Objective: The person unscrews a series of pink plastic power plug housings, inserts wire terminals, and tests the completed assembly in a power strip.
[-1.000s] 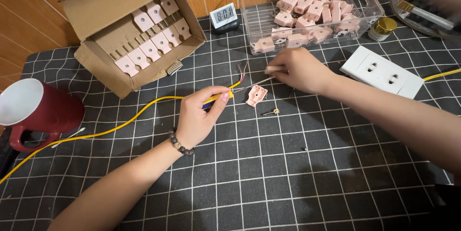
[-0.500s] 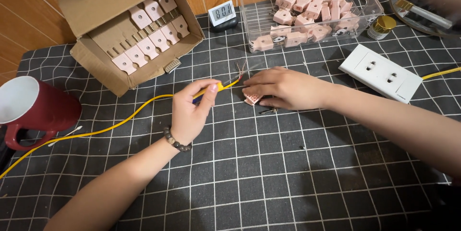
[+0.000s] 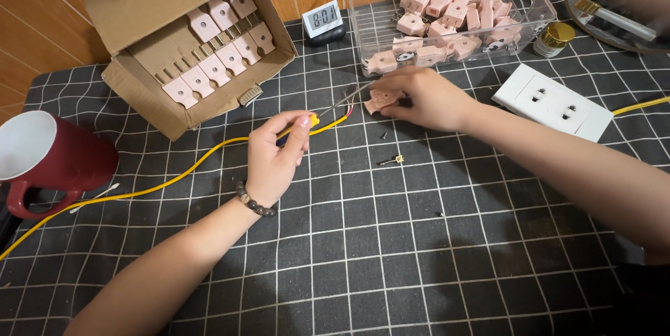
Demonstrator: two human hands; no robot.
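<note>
Just below the clear plastic bin (image 3: pixel 447 22) of pink parts, the right hand (image 3: pixel 426 99) was closed around a small pink plug piece (image 3: pixel 380 99), while the left hand (image 3: pixel 276 158) pinched the yellow cable (image 3: pixel 174 179) near its stripped end, down-left of that bin on the bench (image 3: pixel 419 252). Seen from the head camera, the cable looked light and limp, best gripped close to the bare wires; the plug piece looked rigid, small and easily dropped

Pink plug part (image 3: pixel 380 99) half under fingers (image 3: pixel 408 92)
</note>
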